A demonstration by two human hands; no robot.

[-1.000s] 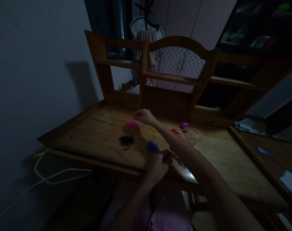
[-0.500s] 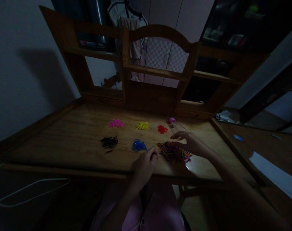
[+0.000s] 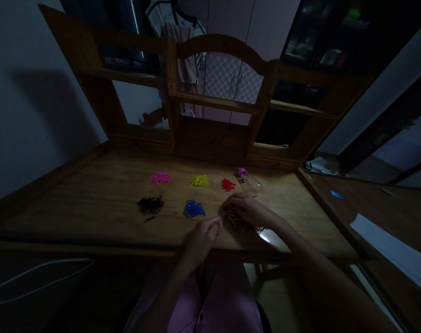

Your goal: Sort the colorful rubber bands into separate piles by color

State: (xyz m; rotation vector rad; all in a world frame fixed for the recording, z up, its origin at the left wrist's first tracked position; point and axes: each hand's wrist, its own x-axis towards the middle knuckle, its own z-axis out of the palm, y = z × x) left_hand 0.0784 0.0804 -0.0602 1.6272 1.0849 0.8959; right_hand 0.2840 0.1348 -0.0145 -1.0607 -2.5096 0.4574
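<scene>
My right hand [image 3: 242,206] lies over a mixed pile of small, thin multicoloured pieces that look like rubber bands [image 3: 235,221]. Its fingers bend down together at the pile's left side, and what is between their tips is hidden. Just left of the pile, my left hand [image 3: 205,230] rests closed on the table edge; whatever it may hold does not show. Single-colour heaps lie further left and behind: blue [image 3: 194,208], black [image 3: 150,205], red [image 3: 227,184], yellow [image 3: 199,180] and pink [image 3: 161,177].
A clear bottle with a pink cap [image 3: 243,171] lies behind the mixed pile. Something shiny and pale [image 3: 271,237] sits at the pile's right. A wooden shelf frame [image 3: 213,134] rises along the table's back. White paper [image 3: 387,247] lies on the surface to the right.
My right hand has moved left and down onto the mixed pile, its fingers drawing in. My left hand stays closed beside it. The view has shifted slightly.
</scene>
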